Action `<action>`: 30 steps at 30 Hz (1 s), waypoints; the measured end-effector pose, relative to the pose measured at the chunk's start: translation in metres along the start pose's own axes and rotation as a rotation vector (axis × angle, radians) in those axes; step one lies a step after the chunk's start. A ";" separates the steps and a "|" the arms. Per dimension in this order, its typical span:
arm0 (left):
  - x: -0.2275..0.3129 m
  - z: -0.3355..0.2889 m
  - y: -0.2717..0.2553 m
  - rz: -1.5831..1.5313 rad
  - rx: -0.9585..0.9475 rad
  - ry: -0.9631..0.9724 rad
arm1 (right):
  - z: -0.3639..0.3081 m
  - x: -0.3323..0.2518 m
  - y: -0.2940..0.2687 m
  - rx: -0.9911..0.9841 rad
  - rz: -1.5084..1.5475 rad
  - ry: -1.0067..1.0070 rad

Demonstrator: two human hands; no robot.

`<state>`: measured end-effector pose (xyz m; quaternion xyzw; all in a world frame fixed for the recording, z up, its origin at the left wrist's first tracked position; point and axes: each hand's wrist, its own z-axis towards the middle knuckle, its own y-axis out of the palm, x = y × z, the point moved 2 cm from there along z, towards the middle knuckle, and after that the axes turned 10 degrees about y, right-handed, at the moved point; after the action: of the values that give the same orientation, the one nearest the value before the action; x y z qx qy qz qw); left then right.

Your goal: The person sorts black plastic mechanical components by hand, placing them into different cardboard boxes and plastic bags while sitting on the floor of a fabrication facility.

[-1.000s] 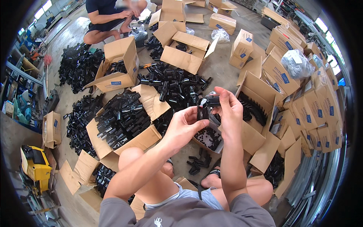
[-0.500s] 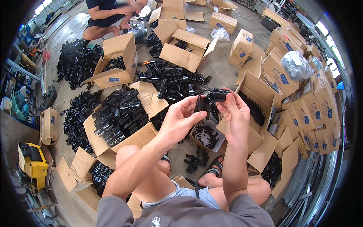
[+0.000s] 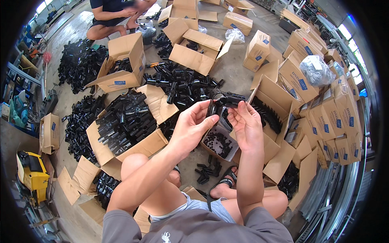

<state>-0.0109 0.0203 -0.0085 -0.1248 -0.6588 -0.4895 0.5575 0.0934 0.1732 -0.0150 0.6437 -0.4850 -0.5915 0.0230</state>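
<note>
In front of my chest, both hands hold up black tubular joint parts. My left hand (image 3: 193,124) is closed, pinching a curved black piece (image 3: 212,108) between thumb and fingers. My right hand (image 3: 246,126) grips a black pipe joint (image 3: 233,99) with thumb and fingertips; its round opening faces the left hand. The two parts meet or nearly meet; whether they are joined I cannot tell. Just below the hands stands a small carton (image 3: 234,153) with many small black pieces (image 3: 216,141) in it. Several black elbow-shaped parts (image 3: 206,173) lie on the floor between my feet.
An open carton (image 3: 129,148) of black joints stands left, near loose heaps (image 3: 83,131). Another carton (image 3: 279,95) holds a row of black parts at right. Stacked cartons (image 3: 334,121) and metal profiles (image 3: 336,202) line the right side. A person (image 3: 109,16) squats at far left.
The right hand has shifted slightly down and left, its fingers curling more under the joint. The left hand stays nearly in place. The whole view has moved slightly.
</note>
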 end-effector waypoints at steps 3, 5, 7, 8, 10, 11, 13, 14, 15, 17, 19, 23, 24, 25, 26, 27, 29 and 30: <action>-0.002 0.001 0.001 0.038 -0.032 0.031 | -0.002 0.002 0.001 0.024 -0.019 -0.045; -0.001 0.001 0.000 0.044 -0.045 0.025 | -0.001 0.001 0.000 0.024 -0.041 -0.072; 0.000 0.002 -0.001 0.052 -0.059 0.018 | -0.001 0.000 0.000 0.023 -0.062 -0.099; 0.001 0.003 -0.002 0.063 -0.075 0.012 | 0.000 0.000 0.000 0.023 -0.065 -0.089; 0.002 0.003 -0.001 0.073 -0.089 0.005 | -0.001 -0.001 0.001 0.023 -0.070 -0.078; 0.004 0.003 0.001 0.064 -0.077 -0.016 | -0.002 -0.001 0.002 0.028 -0.057 -0.082; 0.005 0.002 0.003 0.056 -0.063 -0.037 | -0.002 0.001 0.003 0.033 -0.043 -0.085; 0.004 0.001 0.003 0.033 -0.034 -0.078 | -0.002 0.003 0.002 0.051 -0.042 -0.102; 0.003 0.000 0.003 0.011 -0.005 -0.119 | -0.001 0.005 0.001 0.069 -0.042 -0.118; 0.001 -0.001 -0.001 -0.003 0.008 -0.159 | 0.000 0.009 0.000 0.075 -0.037 -0.118; -0.002 -0.002 -0.004 -0.019 0.021 -0.201 | 0.000 0.011 -0.001 0.083 -0.033 -0.118; -0.003 -0.003 -0.004 -0.022 0.020 -0.209 | 0.002 0.017 -0.005 0.106 0.004 -0.110; -0.002 -0.003 -0.004 -0.007 0.018 -0.214 | 0.002 0.019 -0.006 0.106 0.012 -0.106; -0.003 -0.003 -0.005 -0.007 0.020 -0.216 | 0.002 0.019 -0.006 0.107 0.012 -0.104; -0.004 -0.002 -0.007 0.000 0.014 -0.221 | 0.001 0.019 -0.005 0.118 0.003 -0.107; -0.005 -0.002 -0.009 0.008 0.008 -0.226 | 0.000 0.020 -0.003 0.130 -0.007 -0.110; -0.006 -0.001 -0.009 0.037 0.012 -0.221 | 0.000 0.023 -0.002 0.145 -0.019 -0.122; -0.007 -0.001 -0.009 0.065 0.014 -0.214 | 0.000 0.024 -0.001 0.160 -0.032 -0.137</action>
<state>-0.0142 0.0184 -0.0190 -0.1940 -0.7136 -0.4504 0.5003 0.0902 0.1580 -0.0337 0.6092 -0.5210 -0.5936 -0.0710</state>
